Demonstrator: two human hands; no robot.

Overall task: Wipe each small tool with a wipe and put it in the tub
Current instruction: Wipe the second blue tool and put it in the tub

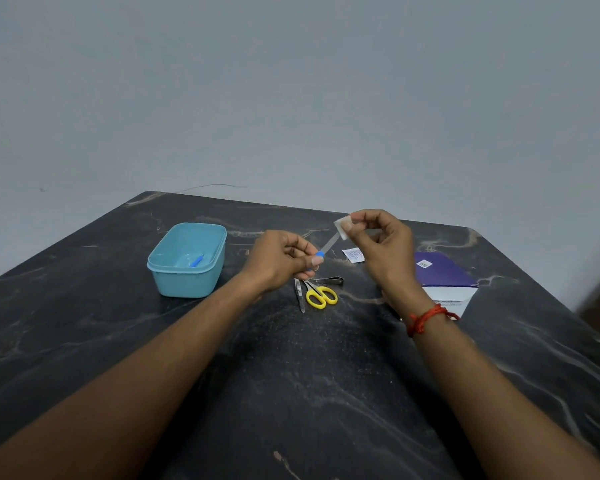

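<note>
Head view, and both hands are up over the middle of the bench (291, 375), working one tool between them. The left hand (281, 259) pinches the blue handle of a slim file (329, 243), thumb on top and fingers curled under. The blade slants up and away to the right, straight into the right hand (381, 244). That hand has a white wipe (342, 225) nipped between thumb and fingers, folded round the file's far tip. So the hands are apart, joined only by the file, and it's clear of the bench.

Over on the left sits the tub (187, 285), lid off, well apart from the left hand. There's one small blue tool (196, 260) lying inside it.

Just below the hands, flat on the bench, are yellow scissors (321, 295), a clipper (329, 280) just beyond them, and a thin metal tool (299, 294) close on their left. A torn sachet (353, 255) lies on the bench between the hands. A purple and white box (444, 275) rests on the right, partly behind the right wrist, which wears a red thread (426, 318).
</note>
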